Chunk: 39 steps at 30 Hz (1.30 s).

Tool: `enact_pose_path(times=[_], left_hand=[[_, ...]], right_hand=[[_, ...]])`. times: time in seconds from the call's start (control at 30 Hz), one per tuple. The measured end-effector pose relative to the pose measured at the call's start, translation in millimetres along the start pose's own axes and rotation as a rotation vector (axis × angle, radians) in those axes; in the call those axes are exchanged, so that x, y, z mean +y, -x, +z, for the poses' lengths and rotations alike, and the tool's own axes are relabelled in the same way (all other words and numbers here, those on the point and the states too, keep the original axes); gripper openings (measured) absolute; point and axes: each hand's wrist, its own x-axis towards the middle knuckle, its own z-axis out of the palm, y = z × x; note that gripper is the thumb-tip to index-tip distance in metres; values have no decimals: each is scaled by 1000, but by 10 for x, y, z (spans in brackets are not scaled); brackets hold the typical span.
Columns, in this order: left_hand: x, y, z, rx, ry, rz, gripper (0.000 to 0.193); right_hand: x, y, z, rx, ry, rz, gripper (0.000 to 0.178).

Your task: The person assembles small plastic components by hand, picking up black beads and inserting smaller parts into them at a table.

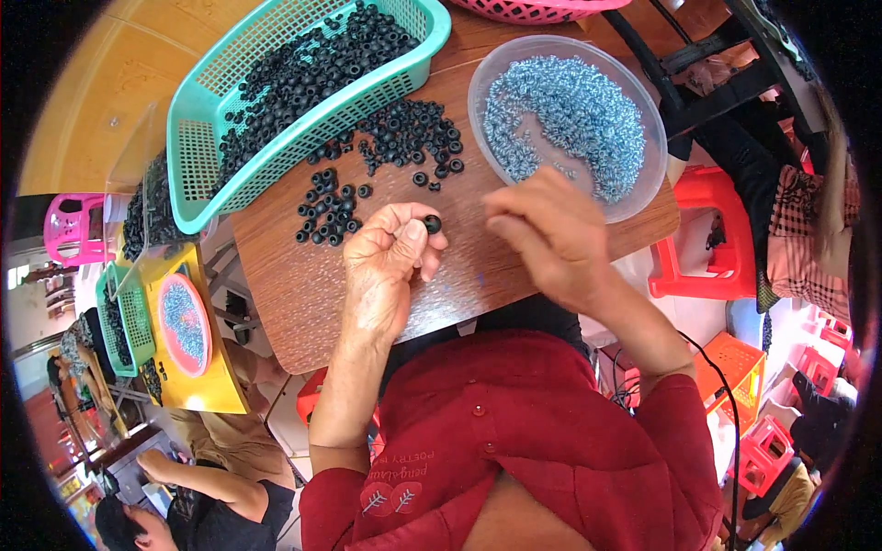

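My left hand (386, 246) pinches a small round black plastic piece (433, 223) between thumb and fingers, above the near part of the table. To its right, my right hand (551, 230) is closed, its thumb and fingertips drawn together. It is slightly smeared, and whatever may be between its fingertips is too small to make out. Just beyond it, partly covered by its fingers, stands a clear plastic bowl (476, 103) with many tiny pale-blue shiny pieces (588, 110). Loose black pieces (409, 133) lie in a heap on the wooden table (285, 289) beyond my left hand.
A turquoise basket (188, 174) full of black pieces stands at the far left of the table; a pink basket (537, 9) is at the far edge. Red stools (707, 275) stand at the right. At the left, another person (230, 500) sits near a yellow table (216, 390).
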Motion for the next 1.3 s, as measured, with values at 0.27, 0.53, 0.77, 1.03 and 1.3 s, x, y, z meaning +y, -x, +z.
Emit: enact_pose_path(times=[0.27,0.53,0.77,1.03,1.3], left_hand=[[-88,104,106,7,34,36,22],[-140,113,165,29,51,122,22],[-122,72,236,17,151,-40,21],[-233,60,95,-38,146,-43,20],[-360,26,18,-22,65,-32,20]], right_hand=[[-77,88,313,77,-108,9,17],[-30,196,402,205,2,-172,29],[-62,285,412,230,105,-172,33],[209,293,-140,130,437,-37,23],[578,256,-500,-89,866,164,8]])
